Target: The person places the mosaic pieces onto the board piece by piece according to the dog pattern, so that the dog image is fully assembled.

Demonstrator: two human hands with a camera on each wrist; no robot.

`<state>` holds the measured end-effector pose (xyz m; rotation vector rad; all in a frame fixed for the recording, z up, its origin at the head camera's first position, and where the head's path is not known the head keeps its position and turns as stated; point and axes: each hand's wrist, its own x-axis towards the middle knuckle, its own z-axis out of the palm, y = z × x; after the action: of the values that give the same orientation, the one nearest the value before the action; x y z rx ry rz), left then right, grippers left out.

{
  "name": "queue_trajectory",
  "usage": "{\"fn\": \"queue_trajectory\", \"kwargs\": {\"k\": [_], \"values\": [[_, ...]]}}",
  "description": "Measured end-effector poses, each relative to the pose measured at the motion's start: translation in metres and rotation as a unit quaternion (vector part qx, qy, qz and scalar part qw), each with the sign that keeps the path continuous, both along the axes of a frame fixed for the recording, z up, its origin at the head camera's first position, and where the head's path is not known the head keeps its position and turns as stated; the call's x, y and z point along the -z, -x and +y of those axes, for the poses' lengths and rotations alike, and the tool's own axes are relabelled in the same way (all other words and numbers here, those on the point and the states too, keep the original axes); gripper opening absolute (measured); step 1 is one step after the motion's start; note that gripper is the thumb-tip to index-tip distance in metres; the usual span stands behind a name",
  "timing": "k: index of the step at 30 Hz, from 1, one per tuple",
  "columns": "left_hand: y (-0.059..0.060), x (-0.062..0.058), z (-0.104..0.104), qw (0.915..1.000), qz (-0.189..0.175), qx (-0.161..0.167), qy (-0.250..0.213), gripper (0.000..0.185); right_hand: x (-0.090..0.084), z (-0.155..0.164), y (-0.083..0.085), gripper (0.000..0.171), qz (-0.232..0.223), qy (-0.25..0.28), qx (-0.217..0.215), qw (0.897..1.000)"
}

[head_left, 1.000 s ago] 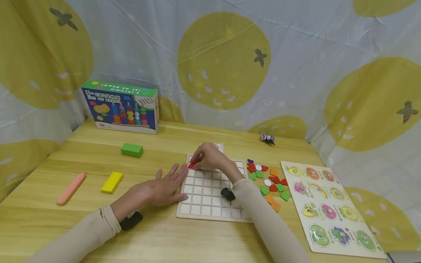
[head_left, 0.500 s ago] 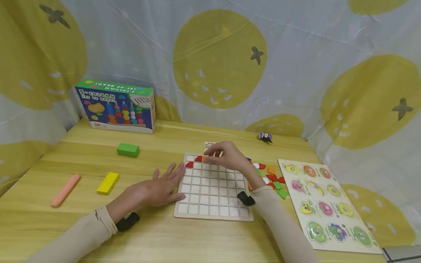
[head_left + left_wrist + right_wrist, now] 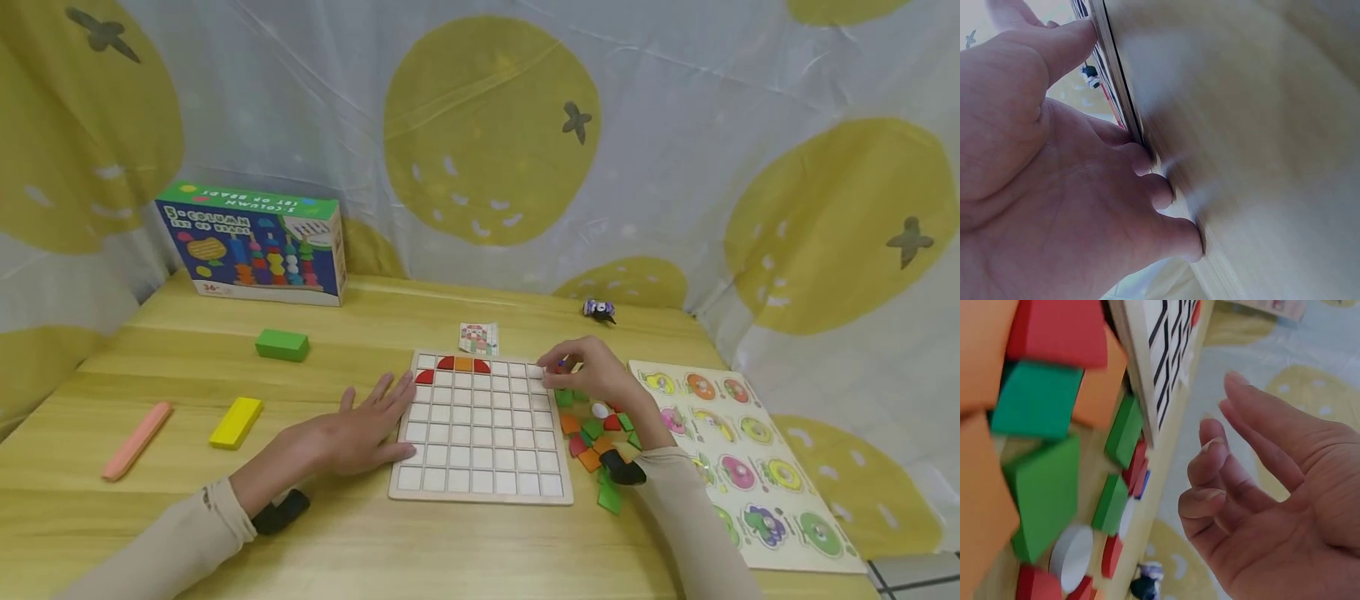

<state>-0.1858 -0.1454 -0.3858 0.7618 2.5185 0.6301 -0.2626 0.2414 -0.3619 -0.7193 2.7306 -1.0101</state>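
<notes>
Fingers of the left hand lie flat, touching the grid board; right hand hovers loosely curled, empty, above scattered tiles. Four tiles sit in the board.

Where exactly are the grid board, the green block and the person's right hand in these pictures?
grid board (image 3: 480, 450): head view, on the empty white squares near its middle.
green block (image 3: 282, 344): head view, on its top face.
right hand (image 3: 592, 375): head view, on the back of the hand, above the loose coloured pieces.
</notes>
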Motion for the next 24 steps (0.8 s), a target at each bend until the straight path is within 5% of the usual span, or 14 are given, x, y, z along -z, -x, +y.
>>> {"fn": "queue_trajectory", "kwargs": {"k": [8, 24], "values": [[0.012, 0.028, -0.008, 0.9997, 0.023, 0.006, -0.008, 0.102, 0.010, 0.032, 0.007, 0.022, -0.021, -0.006, 0.041, 0.999], [0.010, 0.018, -0.006, 0.9996, 0.007, 0.008, -0.026, 0.101, 0.027, 0.051, 0.014, 0.011, -0.033, -0.025, 0.113, 0.993]]}}
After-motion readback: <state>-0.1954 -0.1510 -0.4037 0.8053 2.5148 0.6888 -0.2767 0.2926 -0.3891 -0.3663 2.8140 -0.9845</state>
